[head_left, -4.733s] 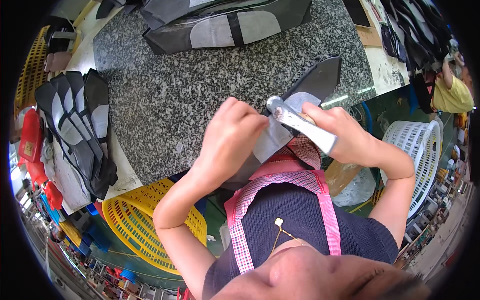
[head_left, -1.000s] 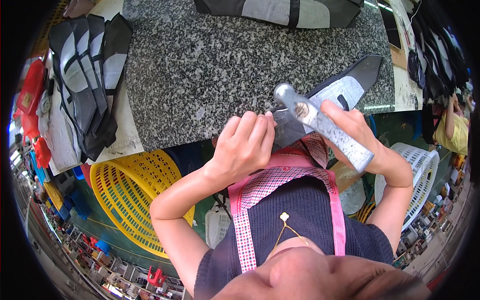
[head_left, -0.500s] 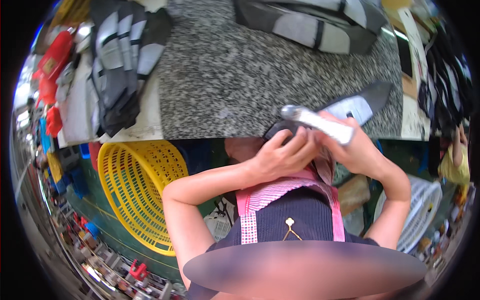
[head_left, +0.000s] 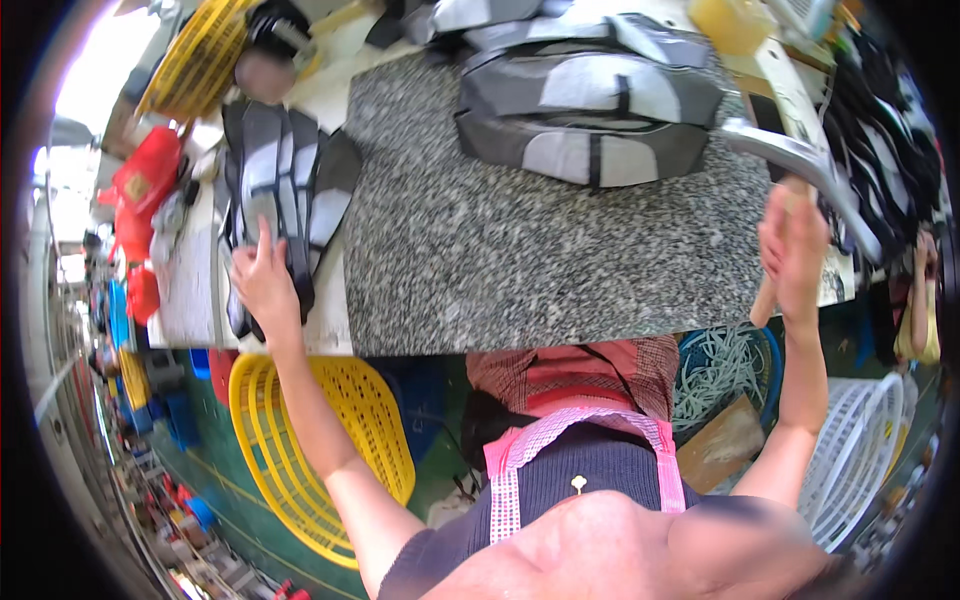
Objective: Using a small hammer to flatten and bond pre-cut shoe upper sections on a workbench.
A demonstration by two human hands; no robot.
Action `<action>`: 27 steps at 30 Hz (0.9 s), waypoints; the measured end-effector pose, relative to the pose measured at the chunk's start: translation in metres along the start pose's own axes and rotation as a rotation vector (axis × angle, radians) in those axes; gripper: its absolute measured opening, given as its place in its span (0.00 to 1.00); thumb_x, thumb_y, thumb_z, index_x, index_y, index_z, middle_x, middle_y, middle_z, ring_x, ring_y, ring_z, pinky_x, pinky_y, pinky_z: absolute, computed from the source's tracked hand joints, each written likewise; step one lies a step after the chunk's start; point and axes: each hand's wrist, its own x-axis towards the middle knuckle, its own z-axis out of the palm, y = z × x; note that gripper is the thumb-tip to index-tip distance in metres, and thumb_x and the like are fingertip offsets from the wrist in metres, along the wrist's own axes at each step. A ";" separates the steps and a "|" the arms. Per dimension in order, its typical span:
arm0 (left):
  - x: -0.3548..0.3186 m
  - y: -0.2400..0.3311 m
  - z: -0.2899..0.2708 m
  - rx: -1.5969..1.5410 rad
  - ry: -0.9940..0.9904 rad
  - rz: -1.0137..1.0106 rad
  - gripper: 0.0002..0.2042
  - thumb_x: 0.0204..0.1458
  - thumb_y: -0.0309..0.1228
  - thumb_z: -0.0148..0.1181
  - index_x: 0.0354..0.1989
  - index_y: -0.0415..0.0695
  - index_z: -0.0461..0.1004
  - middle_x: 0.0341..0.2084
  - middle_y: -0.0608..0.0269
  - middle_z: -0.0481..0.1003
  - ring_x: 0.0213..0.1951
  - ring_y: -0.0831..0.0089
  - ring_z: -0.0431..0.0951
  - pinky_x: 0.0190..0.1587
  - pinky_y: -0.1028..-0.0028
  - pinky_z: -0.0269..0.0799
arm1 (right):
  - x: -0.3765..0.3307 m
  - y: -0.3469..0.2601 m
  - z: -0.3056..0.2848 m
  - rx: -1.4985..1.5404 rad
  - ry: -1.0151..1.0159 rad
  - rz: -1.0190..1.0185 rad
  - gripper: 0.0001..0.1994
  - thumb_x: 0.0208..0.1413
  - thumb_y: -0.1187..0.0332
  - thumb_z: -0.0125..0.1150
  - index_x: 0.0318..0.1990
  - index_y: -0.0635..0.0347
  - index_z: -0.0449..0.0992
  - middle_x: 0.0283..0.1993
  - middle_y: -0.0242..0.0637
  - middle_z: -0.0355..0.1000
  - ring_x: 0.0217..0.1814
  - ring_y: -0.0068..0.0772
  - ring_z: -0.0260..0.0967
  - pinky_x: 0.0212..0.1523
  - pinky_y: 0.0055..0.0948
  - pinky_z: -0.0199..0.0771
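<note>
My left hand (head_left: 266,285) reaches to the left, over a stack of grey and black shoe-upper-like pieces (head_left: 325,165) with pale panels. Its index finger is stretched out onto the stack and nothing is gripped. On the right, my right hand (head_left: 795,250) is closed round the wooden handle of a hammer (head_left: 815,160), whose long, pale metal head is raised above the table's right side. More grey and black pieces (head_left: 575,150) of the same sort lie in a pile at the far middle of the speckled stone slab (head_left: 500,265).
A yellow plastic basket (head_left: 270,460) stands below the table at left; a white one (head_left: 860,450) is at right. Pale strips fill a blue basket (head_left: 735,370) under the table. Red bags (head_left: 145,185) lie at far left. Dark pieces (head_left: 885,140) hang at far right. Another person (head_left: 265,70) is beyond the table.
My left hand has left the piece at the slab's near edge and gone left to the stack. My right hand has swung out rightward with the hammer. That piece no longer lies at the edge.
</note>
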 end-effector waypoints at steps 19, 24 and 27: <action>0.056 0.310 -0.079 -0.869 -0.201 0.684 0.20 0.49 0.45 0.69 0.35 0.40 0.70 0.32 0.56 0.73 0.39 0.57 0.75 0.41 0.63 0.71 | 0.094 0.018 0.053 -0.492 -0.206 -0.331 0.22 0.69 0.57 0.52 0.37 0.73 0.74 0.22 0.55 0.70 0.21 0.47 0.69 0.26 0.40 0.67; 0.016 0.326 -0.131 -1.096 -0.661 0.688 0.19 0.50 0.43 0.68 0.30 0.41 0.68 0.27 0.54 0.74 0.32 0.55 0.77 0.34 0.60 0.72 | 0.098 0.026 0.054 -0.572 -0.212 -0.391 0.23 0.68 0.56 0.53 0.32 0.73 0.73 0.23 0.60 0.69 0.27 0.61 0.71 0.26 0.46 0.68; -0.030 0.329 -0.157 -1.282 -0.665 1.026 0.19 0.51 0.43 0.66 0.32 0.40 0.67 0.27 0.52 0.73 0.33 0.53 0.77 0.35 0.57 0.74 | 0.096 0.011 0.051 -0.549 -0.232 -0.369 0.21 0.69 0.55 0.51 0.35 0.70 0.73 0.22 0.56 0.69 0.25 0.58 0.69 0.26 0.44 0.67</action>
